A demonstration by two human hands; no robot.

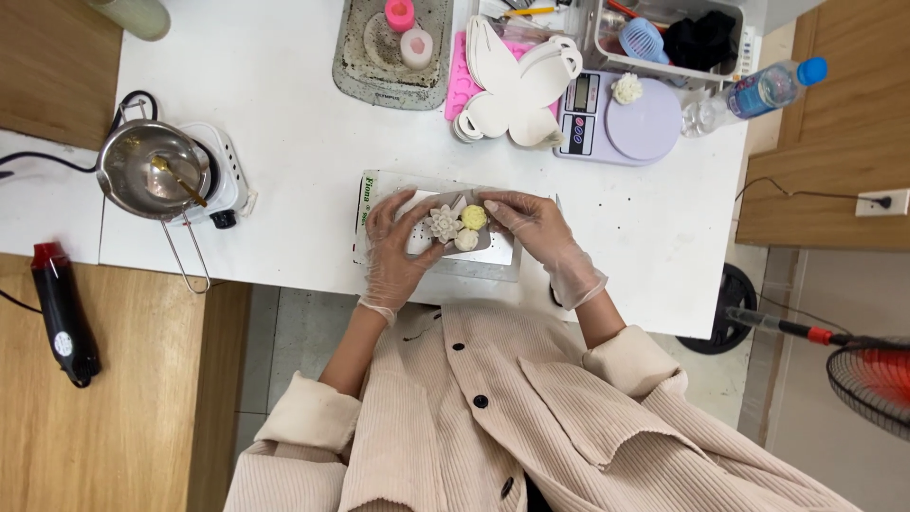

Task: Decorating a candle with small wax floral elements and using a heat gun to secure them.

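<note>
Seen from above: white table, two hands in clear gloves. Left hand and right hand gripping opposite sides of a small grey tray bearing three flower-shaped pieces: a pale spiky flower, a yellow flower, a small cream flower. Beneath the tray, a flat white box. To the left, a metal pot on a small hotplate. Further back, a kitchen scale, white butterfly-shaped moulds, a water bottle.
</note>
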